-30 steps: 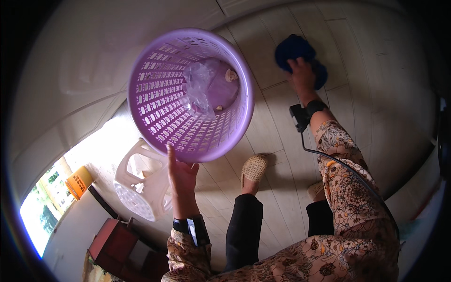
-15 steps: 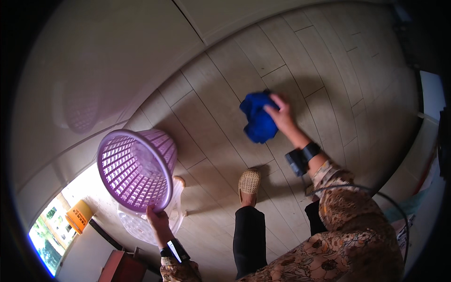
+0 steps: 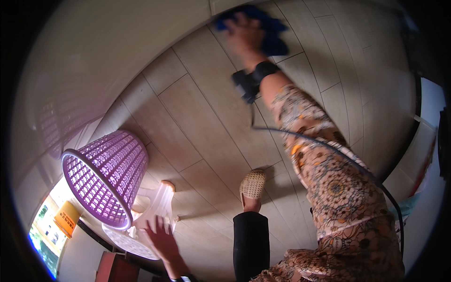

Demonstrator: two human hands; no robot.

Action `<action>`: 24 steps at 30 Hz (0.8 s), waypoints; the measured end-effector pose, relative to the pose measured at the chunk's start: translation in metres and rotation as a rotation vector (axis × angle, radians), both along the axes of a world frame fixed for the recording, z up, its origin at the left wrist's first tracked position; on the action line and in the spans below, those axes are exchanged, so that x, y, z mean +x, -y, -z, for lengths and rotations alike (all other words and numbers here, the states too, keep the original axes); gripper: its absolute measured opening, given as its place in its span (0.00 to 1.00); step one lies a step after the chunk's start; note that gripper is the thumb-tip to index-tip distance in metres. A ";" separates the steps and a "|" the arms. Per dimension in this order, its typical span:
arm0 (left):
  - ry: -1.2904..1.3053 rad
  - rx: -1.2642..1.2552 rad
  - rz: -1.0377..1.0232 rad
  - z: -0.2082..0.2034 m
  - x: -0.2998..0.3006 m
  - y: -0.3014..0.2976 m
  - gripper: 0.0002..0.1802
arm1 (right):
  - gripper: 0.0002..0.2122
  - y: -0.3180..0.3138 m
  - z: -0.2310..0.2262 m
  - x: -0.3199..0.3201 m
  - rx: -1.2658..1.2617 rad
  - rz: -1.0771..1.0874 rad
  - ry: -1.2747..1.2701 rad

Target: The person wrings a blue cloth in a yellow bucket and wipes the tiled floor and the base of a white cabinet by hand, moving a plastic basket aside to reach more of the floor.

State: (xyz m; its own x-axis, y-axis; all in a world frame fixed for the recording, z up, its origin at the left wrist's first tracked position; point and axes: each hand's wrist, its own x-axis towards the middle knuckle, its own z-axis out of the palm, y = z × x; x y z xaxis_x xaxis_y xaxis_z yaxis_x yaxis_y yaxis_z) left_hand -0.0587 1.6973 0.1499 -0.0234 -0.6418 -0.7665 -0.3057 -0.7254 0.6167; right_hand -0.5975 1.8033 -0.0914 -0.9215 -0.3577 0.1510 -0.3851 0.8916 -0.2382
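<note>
A blue cloth (image 3: 274, 35) is under my right hand (image 3: 245, 35), out at arm's length by the foot of the white panel. The fingers press onto the cloth and look blurred. My left hand (image 3: 162, 237) has its fingers spread and holds nothing, just below the rim of a purple slotted plastic basket (image 3: 115, 164). The basket leans with its mouth toward the lower left, beside a white plastic stool (image 3: 157, 199). What supports the basket is not plain.
A glossy white panel (image 3: 117, 42) rises at the upper left above the tiled floor (image 3: 202, 117). A yellow container (image 3: 67, 218) and a red-brown box (image 3: 112, 268) are at the lower left. A dark cable (image 3: 329, 143) runs along my right arm. My shoe (image 3: 252, 183) is on the floor.
My right hand has moved the cloth forward and left, to the panel's foot. My left hand has let go of the basket, which now sits farther left and turned.
</note>
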 end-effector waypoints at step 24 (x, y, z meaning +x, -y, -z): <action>-0.177 0.187 0.203 -0.026 -0.215 -0.211 0.19 | 0.25 -0.153 -0.031 0.007 -0.007 0.093 0.181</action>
State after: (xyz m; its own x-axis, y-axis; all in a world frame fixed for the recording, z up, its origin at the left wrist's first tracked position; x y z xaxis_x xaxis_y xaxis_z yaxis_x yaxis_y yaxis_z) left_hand -0.2738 1.9086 0.1756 -0.2802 -0.4589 -0.8432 -0.3558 -0.7661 0.5352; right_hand -0.5906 1.9558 -0.0606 -0.9627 -0.2698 -0.0181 -0.2519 0.9194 -0.3021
